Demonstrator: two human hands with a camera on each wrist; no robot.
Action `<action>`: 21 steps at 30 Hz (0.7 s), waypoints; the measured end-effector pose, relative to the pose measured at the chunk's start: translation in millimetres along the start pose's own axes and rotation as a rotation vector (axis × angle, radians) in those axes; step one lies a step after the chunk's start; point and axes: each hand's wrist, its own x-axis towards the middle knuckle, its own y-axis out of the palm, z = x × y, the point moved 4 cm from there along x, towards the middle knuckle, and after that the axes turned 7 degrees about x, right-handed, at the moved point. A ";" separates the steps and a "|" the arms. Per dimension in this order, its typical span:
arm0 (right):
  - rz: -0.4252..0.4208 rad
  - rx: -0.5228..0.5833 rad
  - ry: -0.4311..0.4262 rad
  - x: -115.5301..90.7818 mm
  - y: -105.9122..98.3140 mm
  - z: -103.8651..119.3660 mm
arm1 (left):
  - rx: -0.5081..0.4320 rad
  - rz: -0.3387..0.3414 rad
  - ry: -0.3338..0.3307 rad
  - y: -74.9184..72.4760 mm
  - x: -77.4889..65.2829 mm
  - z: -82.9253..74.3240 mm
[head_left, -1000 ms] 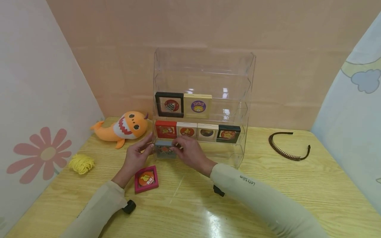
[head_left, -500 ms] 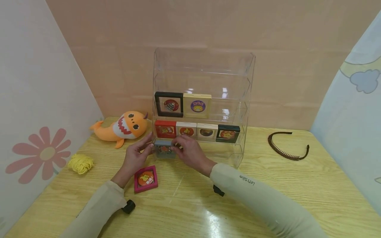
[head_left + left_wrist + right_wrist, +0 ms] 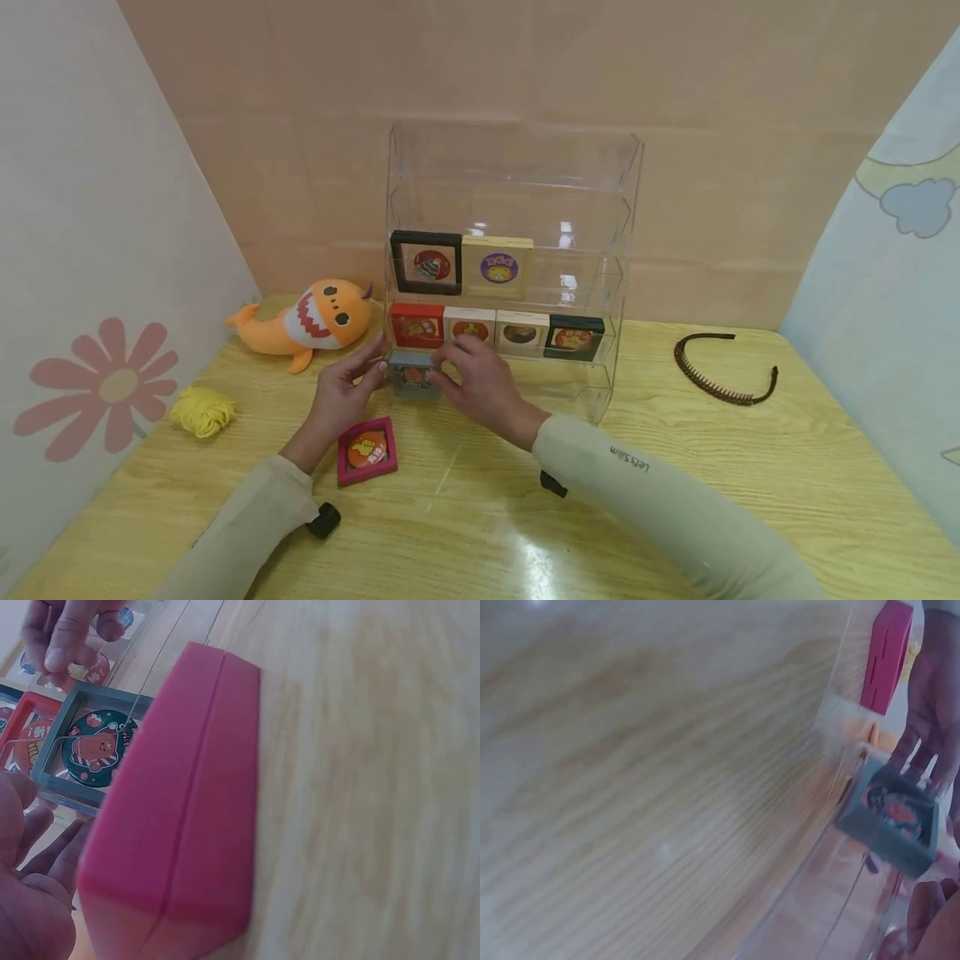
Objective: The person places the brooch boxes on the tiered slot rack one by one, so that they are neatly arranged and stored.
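A grey-framed display box (image 3: 415,379) with a round cartoon badge stands upright in the lowest tier of a clear acrylic rack (image 3: 517,387), at its left end. My left hand (image 3: 347,390) is at the rack's left edge with its fingers extended beside the box. Close to the box's right side is my right hand (image 3: 483,379), its fingers bent loosely; the left wrist view shows these fingertips just off the frame. A pink-framed display box (image 3: 367,451) lies on the table in front of the rack, and looms large as a pink block (image 3: 165,802) in the left wrist view.
One tier up sit red (image 3: 417,326), white (image 3: 469,326), cream (image 3: 522,333) and dark green (image 3: 576,337) boxes. Higher are black (image 3: 427,263) and pale yellow (image 3: 497,267) ones. An orange plush shark (image 3: 318,321) and yellow yarn (image 3: 203,412) lie left, a brown headband (image 3: 712,382) right.
The right hand has shifted very slightly right, its fingertips easing off the grey box. The left hand and all the boxes look the same.
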 end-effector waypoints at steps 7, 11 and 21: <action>0.031 0.029 -0.043 -2.7 6.1 19.3 | 0.015 0.009 0.019 0.2 -0.5 -1.0; 0.082 0.031 -0.024 -5.6 11.8 27.0 | 0.016 0.009 0.018 0.1 -1.3 -1.8; 0.330 0.112 0.105 -13.7 30.1 32.1 | 0.013 0.010 0.005 0.7 -0.5 -1.4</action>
